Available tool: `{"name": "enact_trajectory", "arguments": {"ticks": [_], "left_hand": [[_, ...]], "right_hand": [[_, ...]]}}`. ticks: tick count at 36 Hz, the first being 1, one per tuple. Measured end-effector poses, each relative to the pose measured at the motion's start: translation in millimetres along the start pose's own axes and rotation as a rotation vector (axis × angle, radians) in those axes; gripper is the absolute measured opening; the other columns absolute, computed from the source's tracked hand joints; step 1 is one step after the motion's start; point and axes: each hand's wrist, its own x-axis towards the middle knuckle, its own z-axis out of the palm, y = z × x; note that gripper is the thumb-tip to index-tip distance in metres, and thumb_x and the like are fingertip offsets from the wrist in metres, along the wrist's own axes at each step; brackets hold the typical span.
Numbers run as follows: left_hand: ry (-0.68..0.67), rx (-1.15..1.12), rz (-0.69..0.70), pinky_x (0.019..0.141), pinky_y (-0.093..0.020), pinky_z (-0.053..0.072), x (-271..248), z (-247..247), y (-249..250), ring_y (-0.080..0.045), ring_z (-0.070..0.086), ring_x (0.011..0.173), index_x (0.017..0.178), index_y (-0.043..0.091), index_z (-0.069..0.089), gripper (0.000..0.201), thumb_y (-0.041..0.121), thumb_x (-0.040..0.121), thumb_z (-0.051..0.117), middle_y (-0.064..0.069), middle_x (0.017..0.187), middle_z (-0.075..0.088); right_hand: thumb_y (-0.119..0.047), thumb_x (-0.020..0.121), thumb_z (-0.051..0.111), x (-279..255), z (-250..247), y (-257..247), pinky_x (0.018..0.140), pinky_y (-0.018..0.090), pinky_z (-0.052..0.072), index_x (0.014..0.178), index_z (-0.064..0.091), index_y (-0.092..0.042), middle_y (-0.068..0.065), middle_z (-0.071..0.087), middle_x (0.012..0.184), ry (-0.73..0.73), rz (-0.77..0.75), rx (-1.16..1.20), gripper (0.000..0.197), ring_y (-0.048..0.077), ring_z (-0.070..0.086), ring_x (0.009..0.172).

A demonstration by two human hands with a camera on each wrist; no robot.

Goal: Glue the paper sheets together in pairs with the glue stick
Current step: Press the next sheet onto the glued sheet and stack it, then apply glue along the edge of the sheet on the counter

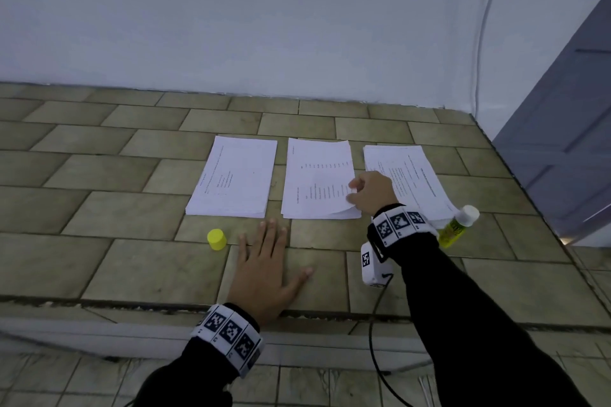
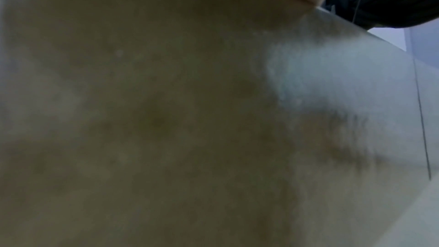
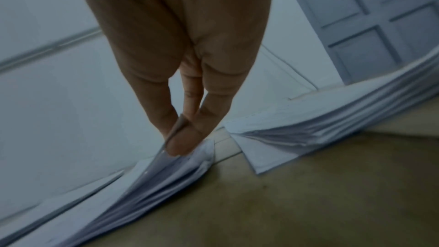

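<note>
Three stacks of printed paper lay in a row on the tiled desk (image 1: 99, 168): the left stack (image 1: 233, 177), the middle stack (image 1: 314, 182) and the right stack (image 1: 413, 175). The right hand (image 1: 372, 193) reached over the near right corner of the middle stack, its grip closed in a pinch on the top sheet (image 3: 166, 168), whose corner was lifted off the pile. The left hand (image 1: 267, 269) lay flat on the desk, fingers straight and spread, holding nothing, just near of the gap between the left and middle stacks. The yellow cap (image 1: 217, 239) stood just left of it. The uncapped glue stick (image 1: 458, 225) lay at the near right corner of the right stack, behind the right wrist. A black cable (image 1: 375, 340) ran off the near edge.
</note>
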Motion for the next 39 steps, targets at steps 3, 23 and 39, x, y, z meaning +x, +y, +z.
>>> {"name": "enact_trajectory", "arguments": {"ticks": [3, 23, 39], "left_hand": [[-0.018, 0.025, -0.006, 0.118, -0.048, -0.016, 0.2, 0.2, -0.9, -0.017, -0.018, 0.148, 0.156, 0.013, 0.003, 0.113, 0.086, 0.072, -0.017, -0.003, 0.163, -0.011], [-0.085, -0.372, -0.067, 0.12, -0.036, -0.008, 7.6, -20.5, -7.3, -0.009, -0.006, 0.149, 0.155, 0.021, 0.021, 0.128, 0.099, 0.056, -0.006, 0.003, 0.164, 0.008], [-0.063, 0.009, -0.408, 0.113, -0.052, 0.027, 90.2, -97.8, -65.3, -0.028, 0.033, 0.14, 0.145, 0.012, 0.04, 0.079, 0.07, 0.091, 0.038, -0.008, 0.151, 0.04]], "right_hand": [[-0.011, 0.084, 0.068, 2.5, 4.1, -3.9, 0.08, 0.026, 0.046, 0.112, 0.062, -0.008, 0.01, 0.06, 0.116, -0.037, 0.015, -0.108, 0.029, 0.024, 0.059, 0.106], [-0.011, 0.085, 0.066, -64.7, -41.7, -10.6, 0.084, 0.023, 0.036, 0.101, 0.063, -0.011, 0.006, 0.054, 0.107, 0.459, -0.388, 0.063, 0.016, 0.019, 0.053, 0.099], [-0.025, 0.075, 0.082, -106.2, -81.7, 82.7, 0.086, 0.035, 0.045, 0.132, 0.042, -0.003, 0.013, 0.054, 0.128, 0.598, 0.23, 0.434, 0.073, 0.026, 0.056, 0.109]]}}
